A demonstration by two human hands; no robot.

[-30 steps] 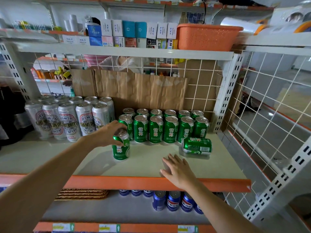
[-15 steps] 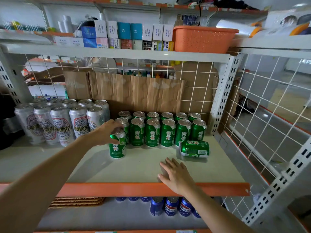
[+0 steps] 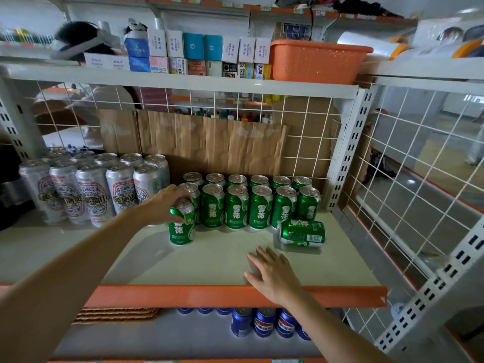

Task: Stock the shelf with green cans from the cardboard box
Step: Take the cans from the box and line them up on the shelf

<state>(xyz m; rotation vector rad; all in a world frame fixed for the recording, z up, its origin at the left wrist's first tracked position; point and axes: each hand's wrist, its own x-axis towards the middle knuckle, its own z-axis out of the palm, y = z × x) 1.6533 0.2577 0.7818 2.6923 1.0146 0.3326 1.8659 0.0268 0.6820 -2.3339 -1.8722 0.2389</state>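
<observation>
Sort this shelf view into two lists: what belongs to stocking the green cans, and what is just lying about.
Job: left hand gripping an upright green can; standing green cans; green can on its side; right hand flat on the shelf.
Lying about: silver cans; blue cans below; orange basket; small boxes above; cardboard sheet.
</observation>
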